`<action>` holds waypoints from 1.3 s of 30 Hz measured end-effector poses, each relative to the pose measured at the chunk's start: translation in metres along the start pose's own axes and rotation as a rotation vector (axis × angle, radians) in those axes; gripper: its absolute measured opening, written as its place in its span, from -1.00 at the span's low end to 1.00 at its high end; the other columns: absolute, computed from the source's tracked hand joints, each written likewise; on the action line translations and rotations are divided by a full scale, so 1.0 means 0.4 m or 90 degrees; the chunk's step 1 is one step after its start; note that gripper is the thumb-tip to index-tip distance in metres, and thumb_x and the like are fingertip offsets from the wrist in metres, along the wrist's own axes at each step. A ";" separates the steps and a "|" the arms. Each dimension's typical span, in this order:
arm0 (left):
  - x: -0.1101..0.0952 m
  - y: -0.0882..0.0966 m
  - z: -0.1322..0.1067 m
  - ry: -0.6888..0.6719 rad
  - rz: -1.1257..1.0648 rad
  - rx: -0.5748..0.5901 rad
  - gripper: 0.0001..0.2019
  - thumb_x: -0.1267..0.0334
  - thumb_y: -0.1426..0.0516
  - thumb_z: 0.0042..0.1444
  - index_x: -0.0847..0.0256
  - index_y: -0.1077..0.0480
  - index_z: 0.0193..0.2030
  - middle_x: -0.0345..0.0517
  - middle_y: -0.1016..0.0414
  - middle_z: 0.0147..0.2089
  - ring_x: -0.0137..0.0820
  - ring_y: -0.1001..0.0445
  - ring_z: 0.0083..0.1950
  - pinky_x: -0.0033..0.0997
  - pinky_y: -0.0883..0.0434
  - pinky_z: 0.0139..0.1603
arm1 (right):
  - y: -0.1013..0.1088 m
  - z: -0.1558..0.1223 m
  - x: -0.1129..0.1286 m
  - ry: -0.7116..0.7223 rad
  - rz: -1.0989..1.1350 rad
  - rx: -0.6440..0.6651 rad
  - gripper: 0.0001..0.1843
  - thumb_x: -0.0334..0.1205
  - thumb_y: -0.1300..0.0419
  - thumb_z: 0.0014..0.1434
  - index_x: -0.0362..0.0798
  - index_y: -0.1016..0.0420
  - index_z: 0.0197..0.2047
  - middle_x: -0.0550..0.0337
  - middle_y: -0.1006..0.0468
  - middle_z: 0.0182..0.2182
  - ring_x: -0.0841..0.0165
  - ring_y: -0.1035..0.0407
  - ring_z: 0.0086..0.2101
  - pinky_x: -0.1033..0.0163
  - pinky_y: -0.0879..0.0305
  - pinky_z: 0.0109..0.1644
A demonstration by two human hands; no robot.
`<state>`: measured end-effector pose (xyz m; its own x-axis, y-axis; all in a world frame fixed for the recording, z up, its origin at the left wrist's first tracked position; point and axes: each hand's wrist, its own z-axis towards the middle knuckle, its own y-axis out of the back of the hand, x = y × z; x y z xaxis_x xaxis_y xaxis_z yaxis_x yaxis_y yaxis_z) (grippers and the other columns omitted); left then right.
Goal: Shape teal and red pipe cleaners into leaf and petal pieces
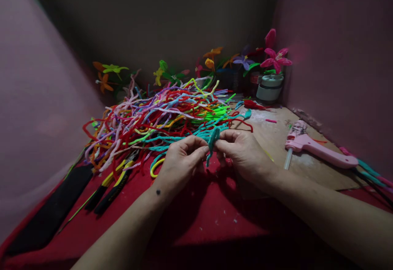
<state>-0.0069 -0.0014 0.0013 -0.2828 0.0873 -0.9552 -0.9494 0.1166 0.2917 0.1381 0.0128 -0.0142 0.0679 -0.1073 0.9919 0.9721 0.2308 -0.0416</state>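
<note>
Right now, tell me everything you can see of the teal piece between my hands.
The teal piece is fuzzy, apparently pipe-cleaner material, and forms a narrow, slightly bent shape, broader at the top, with a thin tail pointing down. It stands roughly upright, pinched by the left hand on one side and the right hand on the other, held up over the red cloth. The hands hide part of it, so its full outline can't be told.

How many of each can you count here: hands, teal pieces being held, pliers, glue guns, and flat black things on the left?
Hands: 2 (left hand, right hand)
Teal piece, held between both hands: 1
Yellow-and-black pliers: 1
Pink glue gun: 1
Flat black thing: 1
Total: 6
</note>
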 end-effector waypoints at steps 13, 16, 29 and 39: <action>0.027 -0.003 -0.001 -0.150 0.292 -0.054 -0.87 0.30 -0.01 0.09 0.26 -0.31 -0.42 -0.23 -0.32 -0.54 -0.54 -0.26 -0.54 -0.56 -0.22 -0.51 | -0.011 0.007 -0.023 -0.089 0.171 0.032 -0.95 -0.42 -0.09 -0.15 -0.15 -0.36 -0.57 0.28 -0.31 -0.69 0.53 -0.17 -0.68 0.37 -0.08 -0.60; 0.039 0.001 -0.001 -0.256 0.397 -0.073 -0.89 0.35 0.00 0.09 0.24 -0.31 -0.40 -0.20 -0.34 -0.49 -0.50 -0.29 -0.48 -0.53 -0.23 -0.44 | -0.011 0.003 -0.018 -0.096 0.143 0.028 -0.95 -0.40 -0.10 -0.14 -0.14 -0.34 -0.59 0.30 -0.30 -0.72 0.52 -0.17 -0.68 0.38 -0.05 -0.61; 0.033 0.001 -0.004 -0.277 0.362 -0.055 -0.95 0.34 -0.05 0.07 0.19 -0.32 -0.35 -0.20 -0.35 -0.40 -0.46 -0.33 -0.37 -0.51 -0.25 -0.34 | -0.010 -0.007 -0.001 -0.096 0.001 0.016 -0.91 -0.42 -0.05 -0.17 -0.10 -0.28 -0.63 0.35 -0.23 -0.77 0.53 -0.10 -0.72 0.37 0.03 -0.65; 0.037 -0.009 -0.010 -0.285 0.300 -0.046 -0.85 0.37 0.02 0.12 0.22 -0.35 -0.24 -0.14 -0.39 -0.34 -0.46 -0.36 -0.33 -0.50 -0.29 -0.26 | -0.015 -0.002 -0.020 -0.101 0.103 0.058 -0.93 -0.36 -0.06 -0.12 -0.10 -0.27 -0.60 0.35 -0.24 -0.77 0.55 -0.08 -0.74 0.39 0.04 -0.65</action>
<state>-0.0081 -0.0044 -0.0141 -0.6019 0.5175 -0.6082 -0.7487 -0.1008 0.6552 0.1321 0.0114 -0.0221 0.1783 0.0896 0.9799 0.9267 0.3196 -0.1979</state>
